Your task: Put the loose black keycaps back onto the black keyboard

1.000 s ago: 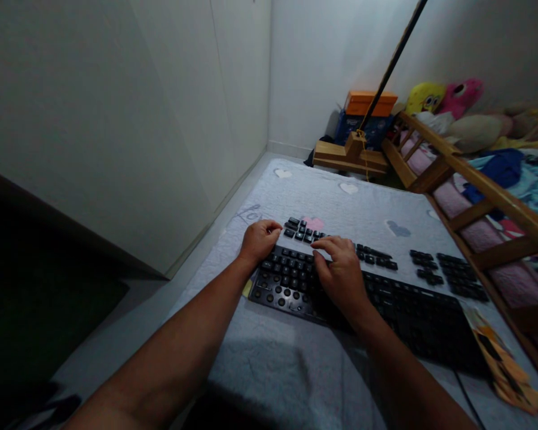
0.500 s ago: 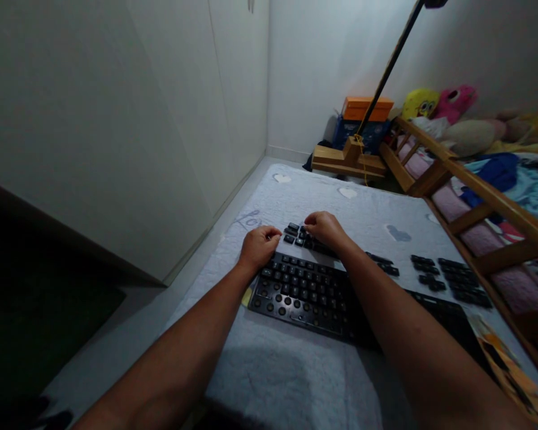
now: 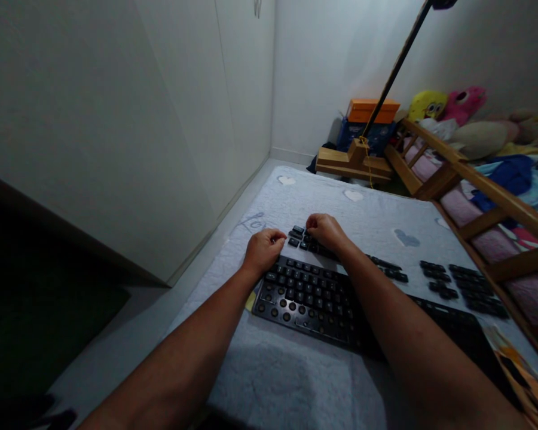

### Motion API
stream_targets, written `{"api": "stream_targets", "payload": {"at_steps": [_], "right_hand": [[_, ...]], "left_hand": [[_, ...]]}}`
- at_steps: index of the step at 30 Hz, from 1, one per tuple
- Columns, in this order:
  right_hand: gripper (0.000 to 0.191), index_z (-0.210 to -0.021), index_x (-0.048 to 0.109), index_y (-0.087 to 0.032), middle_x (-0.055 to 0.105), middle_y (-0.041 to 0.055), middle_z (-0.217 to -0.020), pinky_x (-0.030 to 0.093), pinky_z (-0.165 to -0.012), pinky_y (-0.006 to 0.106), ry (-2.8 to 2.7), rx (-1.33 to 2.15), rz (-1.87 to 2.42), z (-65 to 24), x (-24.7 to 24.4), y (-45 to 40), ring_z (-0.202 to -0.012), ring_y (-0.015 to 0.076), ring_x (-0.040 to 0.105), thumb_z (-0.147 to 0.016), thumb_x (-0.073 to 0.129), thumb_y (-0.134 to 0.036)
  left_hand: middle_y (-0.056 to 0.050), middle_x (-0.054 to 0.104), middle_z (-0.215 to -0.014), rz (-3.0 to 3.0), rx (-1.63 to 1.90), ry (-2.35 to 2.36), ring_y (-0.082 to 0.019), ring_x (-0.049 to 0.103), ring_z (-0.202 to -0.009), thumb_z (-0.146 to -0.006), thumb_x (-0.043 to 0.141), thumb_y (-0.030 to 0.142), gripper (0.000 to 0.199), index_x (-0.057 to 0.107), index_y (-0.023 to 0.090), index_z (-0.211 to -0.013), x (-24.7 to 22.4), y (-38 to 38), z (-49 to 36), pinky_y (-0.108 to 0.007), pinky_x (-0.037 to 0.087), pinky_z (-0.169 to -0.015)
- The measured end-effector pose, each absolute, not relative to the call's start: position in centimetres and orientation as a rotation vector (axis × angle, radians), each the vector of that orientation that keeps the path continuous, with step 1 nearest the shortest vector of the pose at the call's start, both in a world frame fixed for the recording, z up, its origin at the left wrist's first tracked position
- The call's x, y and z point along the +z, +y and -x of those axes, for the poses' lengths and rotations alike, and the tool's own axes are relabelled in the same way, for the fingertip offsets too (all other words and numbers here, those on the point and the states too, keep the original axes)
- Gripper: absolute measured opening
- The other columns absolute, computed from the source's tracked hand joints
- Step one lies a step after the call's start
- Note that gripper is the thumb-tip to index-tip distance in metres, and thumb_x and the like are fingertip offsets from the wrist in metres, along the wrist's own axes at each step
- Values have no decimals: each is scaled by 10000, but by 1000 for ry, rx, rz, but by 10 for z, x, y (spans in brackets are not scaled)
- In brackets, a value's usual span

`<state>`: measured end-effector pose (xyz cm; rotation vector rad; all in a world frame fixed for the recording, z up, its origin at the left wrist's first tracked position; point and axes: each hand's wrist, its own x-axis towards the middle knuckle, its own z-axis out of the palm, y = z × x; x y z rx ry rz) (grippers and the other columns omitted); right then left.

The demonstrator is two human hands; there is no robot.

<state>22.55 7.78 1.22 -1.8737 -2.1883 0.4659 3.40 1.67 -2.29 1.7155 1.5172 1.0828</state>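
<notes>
A black keyboard (image 3: 311, 289) lies on the quilted cover, key caps in its upper rows and bare round key sockets in its lower-left part. Beyond its back edge sits a group of loose black key caps (image 3: 293, 242). My left hand (image 3: 262, 251) is by the keyboard's back-left corner, thumb and fingers pinched together; anything between them is too small to tell. My right hand (image 3: 327, 232) reaches over the loose caps with curled fingers, its fingertips down among them. Whether a cap is in its grip is hidden. My right forearm covers part of the keyboard's right side.
More sorted key caps (image 3: 437, 279) and a larger block of caps (image 3: 477, 289) lie to the right. A wooden bed rail (image 3: 497, 218) borders that side. A pale wardrobe (image 3: 161, 131) stands at left, and a wooden stand (image 3: 354, 160) with a pole is beyond the cover.
The whole view has shifted slightly, so things appear a little further right. Both hands stay in nearly the same places, the right still at the loose key caps.
</notes>
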Motion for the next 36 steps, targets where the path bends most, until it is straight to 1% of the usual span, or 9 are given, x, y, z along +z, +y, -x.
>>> {"api": "stream_targets", "payload": {"at_steps": [3,6,11,15,19,23,27,31,36], "right_hand": [[201,-861,757,-199,740,25,-825,407,-666,224,-2202,470,1855,-225,13,75,-729,135,624,-767,623,-82],[175,-839,758,-193,739,31,-810,409,-670,229,-2214,487,1835,-227,15,74,-738,140,630,-781,621,-100],[110,-788,753,-193,719,15,-732,416,-660,234,-2209,518,1819,-229,17,75,-682,137,618,-748,682,-119],[123,-751,735,-189,708,12,-712,419,-655,239,-2169,510,1811,-228,16,77,-665,137,610,-728,682,-81],[113,-821,722,-177,720,31,-784,432,-670,250,-2099,482,1777,-230,24,69,-706,147,622,-761,668,-99],[95,-877,709,-197,729,27,-876,455,-757,268,-2071,488,1659,-230,42,31,-810,156,642,-813,653,-156],[153,-865,694,-226,715,18,-929,435,-879,342,-2128,471,1335,-219,50,-31,-927,192,614,-786,666,-99],[162,-865,677,-225,692,27,-912,417,-843,359,-2215,486,1275,-200,36,-76,-916,213,566,-797,672,-79],[145,-894,682,-227,687,33,-913,370,-855,386,-2278,354,1282,-186,14,-88,-928,229,535,-822,673,-102]], "left_hand": [[-56,757,-884,-1726,1081,1520,-178,681,-803,-797,572,196,199,757,162,-865,-23,17,-34,-282,511,-763],[-53,757,-887,-1728,1085,1520,-177,683,-814,-797,572,200,197,756,168,-861,-23,17,-34,-280,515,-770],[-49,756,-874,-1728,1078,1522,-174,681,-803,-796,573,202,195,757,172,-854,-24,17,-34,-280,518,-768],[-43,756,-872,-1730,1075,1524,-168,677,-790,-795,575,203,198,760,177,-859,-24,18,-34,-279,515,-773],[-41,754,-862,-1726,1078,1509,-167,675,-785,-793,579,211,197,758,174,-865,-24,18,-33,-272,512,-760],[-40,753,-851,-1721,1086,1498,-165,673,-768,-794,577,219,201,757,172,-869,-26,18,-33,-264,512,-735],[-34,753,-846,-1729,1092,1491,-164,678,-785,-795,575,219,194,755,182,-857,-26,18,-33,-253,511,-733],[-37,757,-866,-1719,1092,1498,-165,684,-801,-790,570,199,195,754,180,-851,-25,17,-34,-259,514,-754],[-37,755,-865,-1725,1114,1487,-165,682,-822,-787,575,194,186,750,178,-848,-26,19,-34,-260,521,-775]]}}
